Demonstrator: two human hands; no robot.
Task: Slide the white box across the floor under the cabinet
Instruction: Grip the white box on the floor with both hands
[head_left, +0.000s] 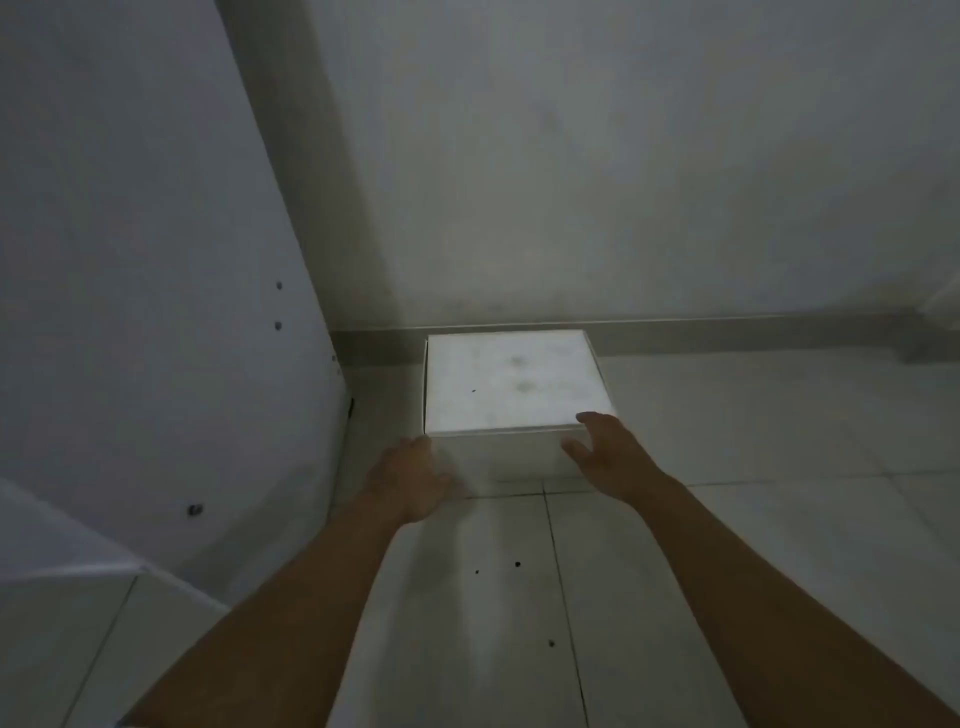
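Head view is showing a dim corner of a room, where the plain pale wall (623, 156) is filling the top and right of the frame and is running out past both edges. A tall white cabinet side panel (130, 260) is leaning across the left, cut off by the top and left borders, with a few small dark screw holes dotting it; its underside is lying out of sight, so any gap beneath it is hard to make out. The pale tiled floor (753, 519) is spreading below, crossed by thin dark grout lines and speckled with a few tiny dark specks. A low grey skirting strip (727, 332) is running along the wall's foot.

One white square cardboard box (514, 384) is sitting flat on the floor, its back edge close against the skirting and its left side just beside the cabinet panel. Its near face is lying in shadow and is blurring into the tiles.

Two bare forearms are reaching in from the bottom edge. The left hand (410, 478) is lying loosely spread, fingertips touching the box's near left corner, though the soft focus is making that contact only probable. The right hand (602, 447) is spreading wide, fingers apart, cupping the near right corner with the thumb low against the front face. Neither hand is gripping anything.
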